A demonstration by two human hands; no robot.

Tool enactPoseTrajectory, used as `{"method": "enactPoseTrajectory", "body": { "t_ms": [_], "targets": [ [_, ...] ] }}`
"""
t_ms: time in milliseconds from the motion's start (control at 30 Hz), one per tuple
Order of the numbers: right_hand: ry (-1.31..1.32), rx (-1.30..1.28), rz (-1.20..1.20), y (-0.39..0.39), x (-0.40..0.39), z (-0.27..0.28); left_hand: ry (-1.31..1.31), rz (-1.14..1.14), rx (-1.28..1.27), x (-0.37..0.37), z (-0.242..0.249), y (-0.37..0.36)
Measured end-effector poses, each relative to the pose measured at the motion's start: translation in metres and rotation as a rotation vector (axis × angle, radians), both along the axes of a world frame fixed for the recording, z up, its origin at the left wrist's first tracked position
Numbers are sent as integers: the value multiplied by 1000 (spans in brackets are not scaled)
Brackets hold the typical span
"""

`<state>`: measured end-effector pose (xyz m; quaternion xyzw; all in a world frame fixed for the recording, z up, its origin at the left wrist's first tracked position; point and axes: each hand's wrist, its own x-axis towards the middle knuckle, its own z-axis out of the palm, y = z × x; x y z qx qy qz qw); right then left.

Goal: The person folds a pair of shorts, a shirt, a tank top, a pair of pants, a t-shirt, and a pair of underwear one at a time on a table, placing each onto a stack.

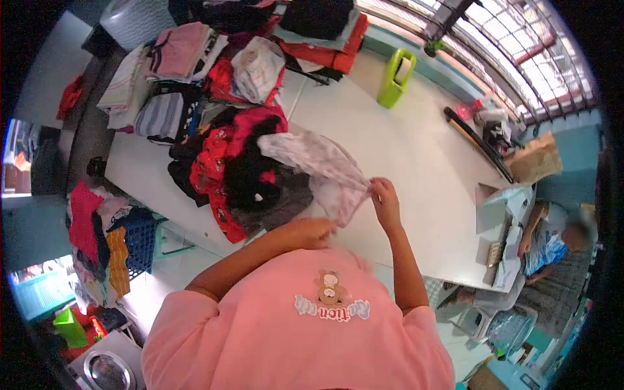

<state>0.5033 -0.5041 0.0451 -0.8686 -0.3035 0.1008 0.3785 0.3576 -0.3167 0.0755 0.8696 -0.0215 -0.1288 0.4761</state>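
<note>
A thin white garment (325,169) with a faint pinkish pattern stretches over the table in front of me. My right hand (385,196) pinches its right edge, holding that side up off the table. At the near corner, close to my body, my left hand (316,231) has its fingers closed on the garment's lower edge; the fingertips are slightly blurred. The far end of the garment lies over a loose heap of dark clothes (286,192). Beside that heap, a red patterned cloth (211,166) hangs toward the table's near edge.
Folded stacks, including pink cloth (177,49) and striped grey cloth (160,116), line the back left. A green tape dispenser (396,78) stands on the white table (416,136). A blue basket (140,244) with clothes is lower left. Another person (552,227) sits at the right.
</note>
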Motion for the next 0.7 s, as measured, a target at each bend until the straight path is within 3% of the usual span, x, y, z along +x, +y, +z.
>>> {"method": "enactPoseTrajectory", "body": {
  "t_ms": [67, 100, 167, 233, 300, 333, 433, 500, 633, 700],
  "targets": [
    [-94, -83, -24, -46, -7, -28, 45, -417, -100, 3, -22, -12],
    [-198, -163, -34, -64, -9, -37, 52, -426, -101, 8, -15, -13],
    [-134, -88, -139, -91, -12, -44, 246, -7, -116, 24, 4, -3],
    [-76, -6, -242, -100, -11, -45, -14, 107, -8, 38, 0, 21],
    [140, 98, -349, -100, -6, -41, -196, 240, 224, 51, -10, 41],
    [142, 100, -349, -98, -3, -40, -194, 240, 227, 59, -17, 52],
    [283, -43, -415, -74, 9, -35, -249, 329, 425, 80, -38, 75],
    [429, -396, -357, -55, 11, -26, -118, 319, 647, 87, -51, 81],
    [249, -553, -143, -40, 6, -48, 154, 149, 557, 102, -65, 103],
    [459, -278, -295, -39, 16, -66, 86, 314, 206, 114, -66, 112]
  ]
}}
